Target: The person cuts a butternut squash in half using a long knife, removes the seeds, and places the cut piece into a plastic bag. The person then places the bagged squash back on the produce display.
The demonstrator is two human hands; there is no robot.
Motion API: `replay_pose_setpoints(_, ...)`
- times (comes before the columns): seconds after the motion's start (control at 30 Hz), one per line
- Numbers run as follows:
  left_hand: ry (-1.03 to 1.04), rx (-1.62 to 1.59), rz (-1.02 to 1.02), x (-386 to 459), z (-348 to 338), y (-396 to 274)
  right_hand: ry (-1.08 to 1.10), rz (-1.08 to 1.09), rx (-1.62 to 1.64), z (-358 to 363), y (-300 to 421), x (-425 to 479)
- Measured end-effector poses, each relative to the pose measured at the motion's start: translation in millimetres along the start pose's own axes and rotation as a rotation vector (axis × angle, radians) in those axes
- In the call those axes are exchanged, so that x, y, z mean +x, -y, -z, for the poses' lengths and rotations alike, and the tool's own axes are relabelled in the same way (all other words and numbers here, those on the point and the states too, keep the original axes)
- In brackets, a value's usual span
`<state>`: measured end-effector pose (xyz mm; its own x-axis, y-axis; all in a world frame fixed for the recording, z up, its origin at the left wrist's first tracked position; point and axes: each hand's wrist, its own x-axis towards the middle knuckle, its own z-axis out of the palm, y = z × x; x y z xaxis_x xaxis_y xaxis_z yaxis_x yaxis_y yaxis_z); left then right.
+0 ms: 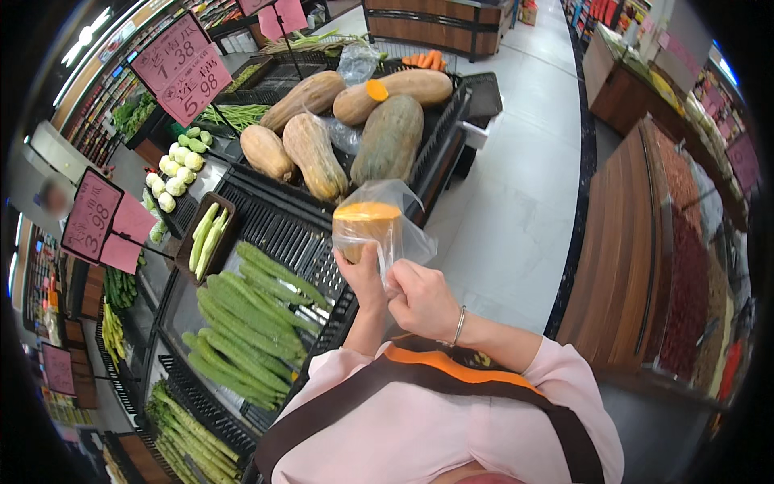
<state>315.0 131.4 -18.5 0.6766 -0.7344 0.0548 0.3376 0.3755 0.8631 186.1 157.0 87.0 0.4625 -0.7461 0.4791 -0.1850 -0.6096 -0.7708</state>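
Note:
In front of my chest, my left hand supports a cut piece of pumpkin from below, its orange face turned up. A clear plastic bag surrounds the piece. My right hand is a closed fist, gripping gathered plastic of that bag close to my left hand. Just beyond the bag, several tan pumpkins and a large grey-green one lie in a black crate. One long tan pumpkin shows an orange cut face. The fingers behind the piece are partly hidden.
Long green gourds fill the rack at my left, with celery-like stalks nearer. Pink price signs stand over the racks. A tiled aisle runs at right, beside a wooden bulk-goods counter. A person stands far left.

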Motion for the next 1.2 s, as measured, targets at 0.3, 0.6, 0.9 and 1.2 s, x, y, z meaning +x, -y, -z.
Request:
replay_pose_setpoints(0.3, 0.216, 0.622, -0.364, 118.0, -21.8, 45.0, 0.323, 0.305, 0.033, -39.1, -67.1, 152.6)
replay_pose_setpoints(0.6, 0.289, -0.213, 0.148, 168.1, -110.6, 10.6, 0.917, 0.887, -0.204, -18.2, -117.1, 182.8)
replay_pose_setpoints(0.9, -0.344, -0.292, 0.004, 197.9, -103.6, 67.3, 0.443, -0.020, 0.497, 90.2, -269.2, 351.4)
replay_pose_setpoints(1.2, -0.382, 0.125, -0.016, 223.1, -189.2, 106.3, 0.812, -0.619, 1.301, 30.2, -334.0, 369.7)
